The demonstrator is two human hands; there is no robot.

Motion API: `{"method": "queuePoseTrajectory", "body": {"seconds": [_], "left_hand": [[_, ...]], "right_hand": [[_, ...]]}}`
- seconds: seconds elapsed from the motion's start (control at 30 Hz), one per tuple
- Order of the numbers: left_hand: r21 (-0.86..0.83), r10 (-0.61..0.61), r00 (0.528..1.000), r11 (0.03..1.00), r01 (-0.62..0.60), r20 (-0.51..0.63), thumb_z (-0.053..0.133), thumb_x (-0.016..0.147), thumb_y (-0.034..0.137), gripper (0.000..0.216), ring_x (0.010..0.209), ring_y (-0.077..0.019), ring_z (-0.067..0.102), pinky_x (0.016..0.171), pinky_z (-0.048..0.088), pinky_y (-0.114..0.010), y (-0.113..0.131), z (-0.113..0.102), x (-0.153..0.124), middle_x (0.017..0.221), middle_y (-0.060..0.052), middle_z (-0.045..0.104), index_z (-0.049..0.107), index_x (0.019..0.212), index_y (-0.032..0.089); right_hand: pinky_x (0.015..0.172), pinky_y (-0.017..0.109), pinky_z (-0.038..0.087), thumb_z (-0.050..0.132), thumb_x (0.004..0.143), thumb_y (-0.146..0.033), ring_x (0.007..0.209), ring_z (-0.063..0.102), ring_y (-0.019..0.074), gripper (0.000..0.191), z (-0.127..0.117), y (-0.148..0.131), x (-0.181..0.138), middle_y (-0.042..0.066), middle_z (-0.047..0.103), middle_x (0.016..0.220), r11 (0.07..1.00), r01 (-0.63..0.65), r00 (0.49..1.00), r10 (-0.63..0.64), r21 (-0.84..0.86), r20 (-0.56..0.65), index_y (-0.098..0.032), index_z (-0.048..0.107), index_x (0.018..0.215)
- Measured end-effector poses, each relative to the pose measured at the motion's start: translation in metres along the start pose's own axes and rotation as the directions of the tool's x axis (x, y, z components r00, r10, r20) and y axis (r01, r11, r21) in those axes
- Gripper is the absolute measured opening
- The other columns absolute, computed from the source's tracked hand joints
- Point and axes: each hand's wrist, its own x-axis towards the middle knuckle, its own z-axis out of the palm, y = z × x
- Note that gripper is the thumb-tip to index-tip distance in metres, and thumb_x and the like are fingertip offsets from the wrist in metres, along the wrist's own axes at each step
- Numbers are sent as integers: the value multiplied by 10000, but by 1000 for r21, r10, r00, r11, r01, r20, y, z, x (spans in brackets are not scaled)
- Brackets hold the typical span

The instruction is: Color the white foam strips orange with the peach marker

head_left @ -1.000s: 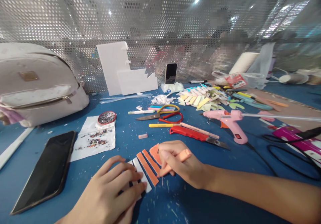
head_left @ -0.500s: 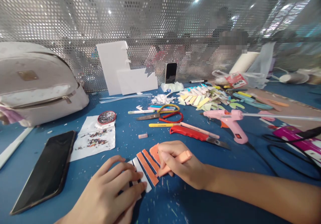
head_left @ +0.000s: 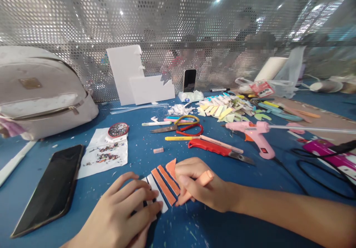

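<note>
My right hand (head_left: 213, 194) grips an orange marker pen (head_left: 205, 179), its tip pointing down at the lower end of the orange strips. Two narrow orange strips (head_left: 163, 186) lie side by side on the blue table, and a wider orange piece (head_left: 170, 167) is partly hidden behind my right fingers. Just left of them is a white strip (head_left: 152, 183), with more white pieces under my left hand. My left hand (head_left: 119, 207) rests there, fingers spread and fingertips touching the white strip. A small pink pen cap (head_left: 158, 150) lies beyond the strips.
Beyond my hands lie a red utility knife (head_left: 210, 148), scissors (head_left: 167, 129), pens and a pink glue gun (head_left: 254, 131) with a black cord. Cut pieces (head_left: 228, 107) are heaped at the back. A phone (head_left: 50, 185) and a backpack (head_left: 50, 92) occupy the left.
My right hand has shifted slightly, bringing the marker tip a little toward me, to the lower end of the second orange strip. The left hand stays put.
</note>
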Motion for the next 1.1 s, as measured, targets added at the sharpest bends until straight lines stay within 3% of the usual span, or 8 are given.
{"method": "queuePoseTrajectory", "body": {"seconds": [0.3, 0.53, 0.63, 0.7, 0.83, 0.93, 1.0, 1.1], "left_hand": [[4, 3, 1000, 1000, -3, -10, 454, 883, 92, 310, 1008, -163, 657, 1019, 481, -373, 0, -1, 1, 1032, -28, 713, 658, 1084, 209], [4, 2, 1000, 1000, -2, -16, 443, 889, 88, 316, 1016, -169, 646, 1030, 457, -382, 0, 3, 0, 1033, -36, 708, 652, 1099, 199], [32, 43, 989, 999, -39, -140, 386, 937, 124, 302, 945, -162, 656, 971, 481, -365, -2, 12, 1, 949, -39, 710, 665, 1026, 198], [58, 69, 975, 997, -58, -210, 352, 954, 144, 326, 909, -161, 656, 936, 493, -357, -3, 18, 1, 910, -42, 706, 671, 990, 200], [65, 70, 971, 996, -57, -228, 361, 947, 137, 328, 894, -154, 650, 938, 491, -350, -6, 25, 0, 900, -35, 703, 679, 989, 205], [65, 84, 967, 995, -70, -242, 366, 949, 147, 325, 891, -154, 654, 938, 488, -348, -5, 23, 0, 903, -31, 701, 682, 992, 206], [52, 73, 973, 997, -63, -219, 374, 944, 144, 315, 904, -156, 653, 943, 491, -352, -4, 18, 0, 914, -35, 702, 680, 993, 202], [23, 25, 995, 999, -23, -98, 410, 921, 120, 297, 965, -164, 647, 993, 479, -372, -1, 9, 1, 968, -42, 710, 671, 1043, 195]], "right_hand": [[636, 305, 394, 295, 1033, -356, 539, 444, 123, 512, 0, 0, 1, 2, 556, 546, 999, 34, 999, -34, 4, 29, -202, 429, 563], [587, 266, 375, 388, 1002, -343, 595, 472, 122, 389, 0, 0, 1, -15, 504, 632, 997, -78, 996, 79, 12, -46, -196, 435, 645], [652, 271, 394, 522, 955, -319, 684, 502, 135, 237, 1, 0, 4, -2, 549, 758, 989, -122, 988, 112, -84, -109, -190, 510, 757], [719, 293, 391, 560, 944, -325, 721, 504, 145, 225, 1, 0, 5, -3, 575, 774, 983, -96, 993, 84, -158, -81, -192, 520, 768], [714, 311, 363, 388, 1007, -325, 628, 435, 137, 376, 1, -3, 5, -31, 508, 618, 981, -86, 996, 78, -173, -53, -201, 388, 652], [692, 310, 359, 349, 998, -304, 628, 429, 140, 359, 1, -5, 4, -24, 482, 628, 980, -116, 990, 100, -163, -104, -204, 386, 655], [682, 306, 358, 403, 971, -310, 662, 446, 145, 302, 0, -6, 5, -16, 494, 683, 975, -138, 985, 117, -172, -125, -203, 409, 689], [671, 307, 347, 376, 982, -322, 635, 430, 144, 343, 0, -4, 6, -23, 478, 631, 977, -129, 989, 115, -167, -93, -202, 386, 660]]}}
